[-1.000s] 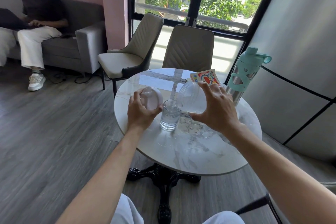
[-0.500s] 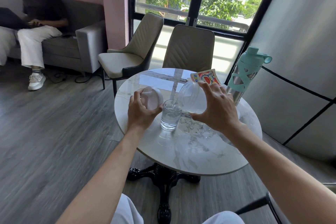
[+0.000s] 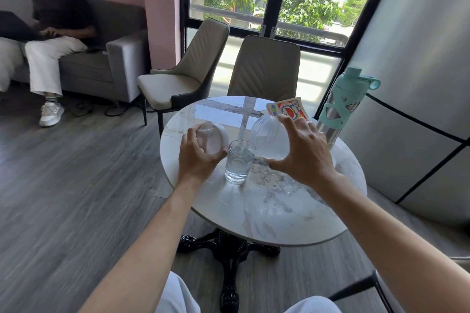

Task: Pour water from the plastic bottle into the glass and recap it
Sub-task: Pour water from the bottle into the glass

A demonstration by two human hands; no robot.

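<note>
Teal flask point(image 3: 342, 104) and card pack point(image 3: 288, 109) on round table point(image 3: 279, 216); two chairs point(image 3: 264, 68) behind.

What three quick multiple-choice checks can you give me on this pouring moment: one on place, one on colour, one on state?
1. Where does the glass stand?
A. On the floor
B. On the round table, between the two hands
C. On the grey chair

2. What colour is the sleeve on the steel flask at the table's far right?
A. Red
B. Black
C. Mint green

3. How is the plastic bottle held?
A. Tipped toward the glass, cap off
B. Upright and capped
C. Lying flat on the table

Answers:
1 B: the glass stands on the marble top between the left hand and the right hand.
2 C: the sleeve and lid are mint green.
3 A: the right hand's grip tilts the bottle over the glass, while the left hand holds the white cap.
</note>
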